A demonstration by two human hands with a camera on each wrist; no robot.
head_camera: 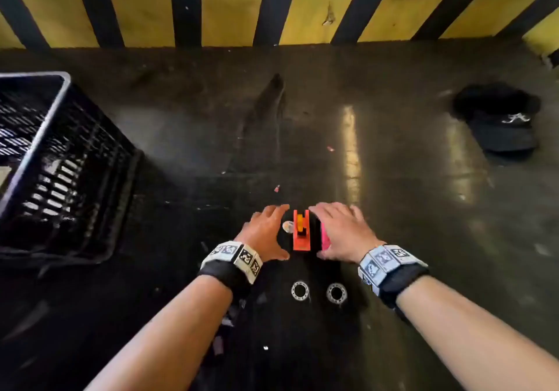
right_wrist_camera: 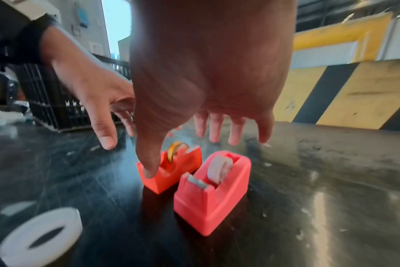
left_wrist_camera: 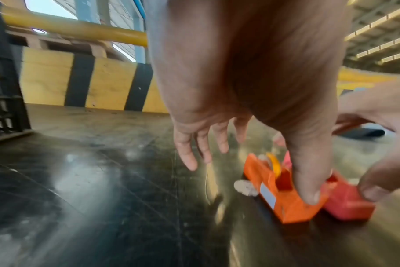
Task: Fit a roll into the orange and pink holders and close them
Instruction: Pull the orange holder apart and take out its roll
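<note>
The orange holder [head_camera: 301, 232] stands on the dark table with a yellow roll [right_wrist_camera: 176, 150] in its slot. Close to its right stands the pink holder [right_wrist_camera: 212, 195] with a white roll [right_wrist_camera: 218, 168] in it. In the head view the pink holder [head_camera: 324, 236] is mostly hidden under my right hand [head_camera: 335, 230]. My left hand [head_camera: 272, 232] hovers with spread fingers just left of the orange holder [left_wrist_camera: 281, 191], its thumb [left_wrist_camera: 308, 189] low by that holder's near end. My right hand [right_wrist_camera: 194, 108] is also spread above the two holders and grips nothing. Both wrist views are blurred.
Two loose rolls [head_camera: 300, 291] [head_camera: 336, 293] lie flat on the table near me. A small white round piece [head_camera: 287, 226] lies left of the orange holder. A black crate [head_camera: 60, 160] stands at the left, a black cap [head_camera: 499, 121] at the far right, and a striped wall [head_camera: 272, 3] behind.
</note>
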